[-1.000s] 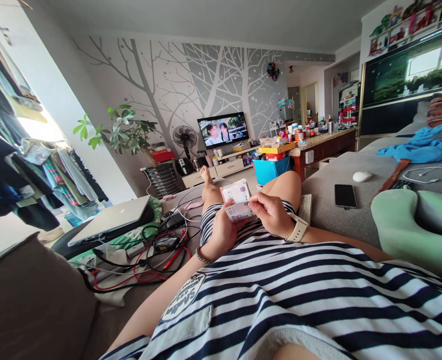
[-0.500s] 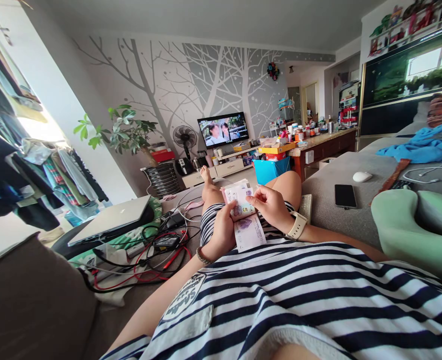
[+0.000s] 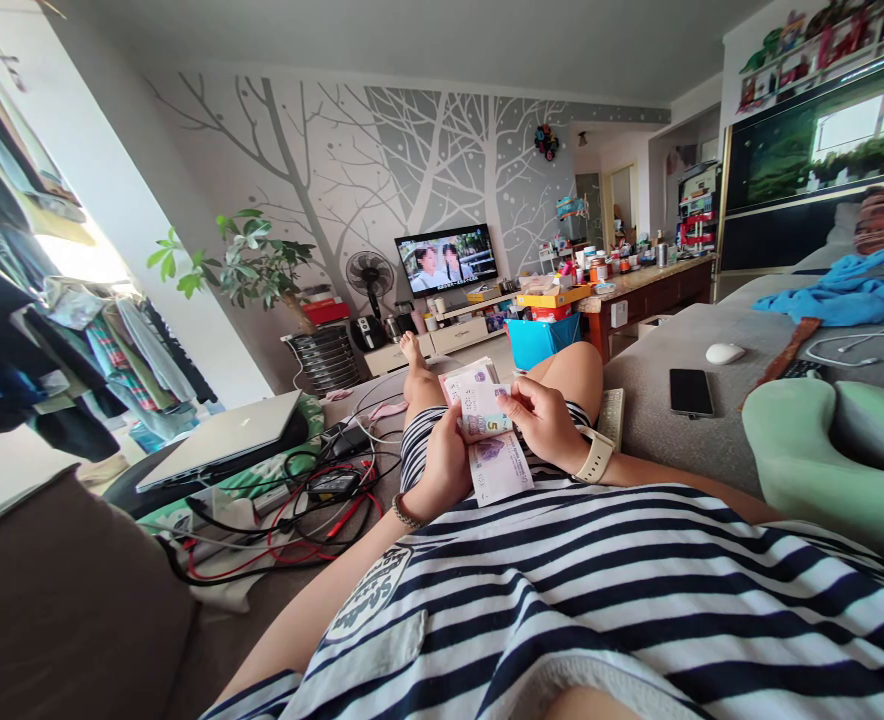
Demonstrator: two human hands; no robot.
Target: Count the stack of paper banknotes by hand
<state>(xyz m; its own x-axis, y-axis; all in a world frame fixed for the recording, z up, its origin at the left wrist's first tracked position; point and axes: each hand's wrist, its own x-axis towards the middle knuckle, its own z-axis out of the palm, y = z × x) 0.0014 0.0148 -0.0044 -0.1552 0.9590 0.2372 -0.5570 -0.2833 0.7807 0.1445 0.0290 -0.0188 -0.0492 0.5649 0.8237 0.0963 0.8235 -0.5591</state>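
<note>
I lie back on a grey sofa in a striped dress, both hands over my lap. My left hand grips a stack of purple banknotes from below, with a bead bracelet on that wrist. My right hand, with a pale smartwatch on its wrist, pinches the top note of the stack between thumb and fingers. Several counted notes hang folded down towards me below the hands.
A silver laptop and a tangle of cables lie to my left. A remote control, a black phone and a white mouse lie on the sofa at right. A television plays ahead.
A second ago the notes were held bunched together. Since then my right hand has peeled notes over, so several now hang folded down below the hands.
</note>
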